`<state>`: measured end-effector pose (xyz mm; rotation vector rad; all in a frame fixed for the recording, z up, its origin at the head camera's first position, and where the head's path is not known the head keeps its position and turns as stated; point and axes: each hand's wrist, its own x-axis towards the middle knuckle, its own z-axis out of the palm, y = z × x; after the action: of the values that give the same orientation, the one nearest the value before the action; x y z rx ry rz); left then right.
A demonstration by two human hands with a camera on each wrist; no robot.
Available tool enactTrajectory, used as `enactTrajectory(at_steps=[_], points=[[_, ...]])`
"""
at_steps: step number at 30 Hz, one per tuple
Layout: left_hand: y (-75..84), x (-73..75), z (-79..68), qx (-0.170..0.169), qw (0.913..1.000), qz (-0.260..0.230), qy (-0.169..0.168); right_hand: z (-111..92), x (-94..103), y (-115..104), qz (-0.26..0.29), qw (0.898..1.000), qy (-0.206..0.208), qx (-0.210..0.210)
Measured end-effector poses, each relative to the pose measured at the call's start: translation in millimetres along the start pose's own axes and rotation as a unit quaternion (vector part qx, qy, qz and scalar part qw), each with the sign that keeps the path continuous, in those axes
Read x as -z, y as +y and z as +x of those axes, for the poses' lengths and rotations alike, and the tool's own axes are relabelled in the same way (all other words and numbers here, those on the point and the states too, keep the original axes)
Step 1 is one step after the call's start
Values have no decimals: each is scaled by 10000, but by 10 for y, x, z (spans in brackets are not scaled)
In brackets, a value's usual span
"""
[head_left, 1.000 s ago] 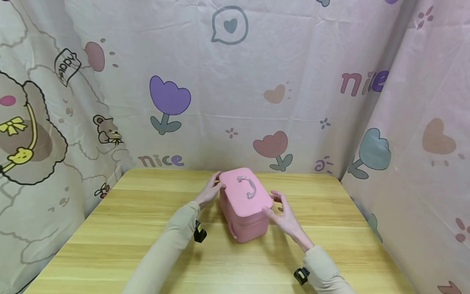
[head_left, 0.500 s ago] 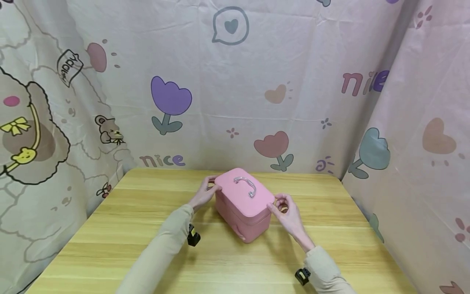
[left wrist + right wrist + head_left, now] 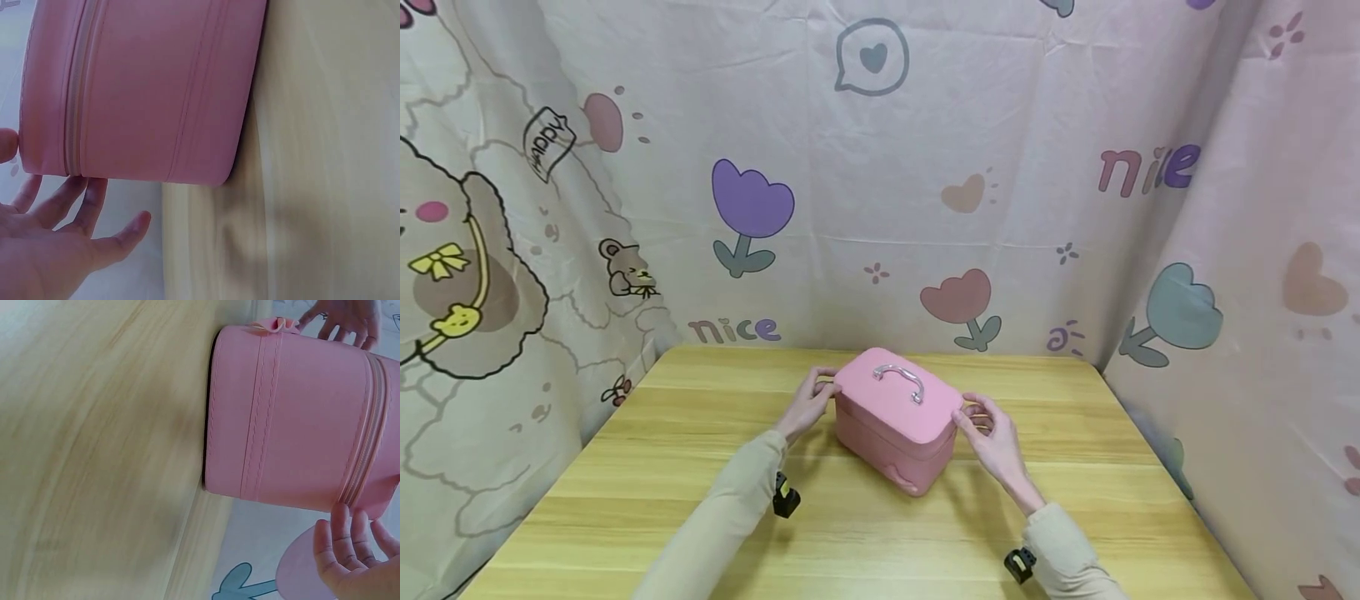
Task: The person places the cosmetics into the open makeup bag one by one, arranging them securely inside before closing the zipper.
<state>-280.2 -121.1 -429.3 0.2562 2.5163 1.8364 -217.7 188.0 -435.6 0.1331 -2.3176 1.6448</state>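
Note:
A pink zippered cosmetic case [image 3: 880, 446] stands on the wooden table, its lid down, with a silver handle [image 3: 901, 370] on top. My left hand [image 3: 807, 407] grips the far left corner by the lid edge, with several fingertips against the side around the zipper [image 3: 74, 119] in the left wrist view. At the opposite corner my right hand [image 3: 998, 442] holds the lid edge between thumb and fingers. In the right wrist view its fingertips meet the case just beside the zipper [image 3: 370, 434]. A pink tab [image 3: 275, 325] sticks out from the case's lower side.
The wooden table [image 3: 700, 500] reaches back to a printed curtain [image 3: 865, 183] close behind the case. More curtain hangs along both sides. Small black cameras hang below both wrists, the left camera [image 3: 786, 497] and the right camera [image 3: 1020, 565].
The case has turned on the table, its long side swinging round toward the front. My left hand has moved left and slightly nearer with its corner; my right hand has shifted slightly right.

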Motion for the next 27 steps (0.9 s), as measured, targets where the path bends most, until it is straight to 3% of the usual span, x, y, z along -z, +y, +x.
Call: enactTrajectory(at_steps=[6,14,27], points=[[-6,30,-68,-113,9999,56,97,12,12,9,199,9998,21,51],[-18,64,-168,-89,9997,237,46,22,18,8,346,9989,-319,50],[42,-24,-305,-1,9986,535,-9,179,14,10,418,9958,-816,-3]])
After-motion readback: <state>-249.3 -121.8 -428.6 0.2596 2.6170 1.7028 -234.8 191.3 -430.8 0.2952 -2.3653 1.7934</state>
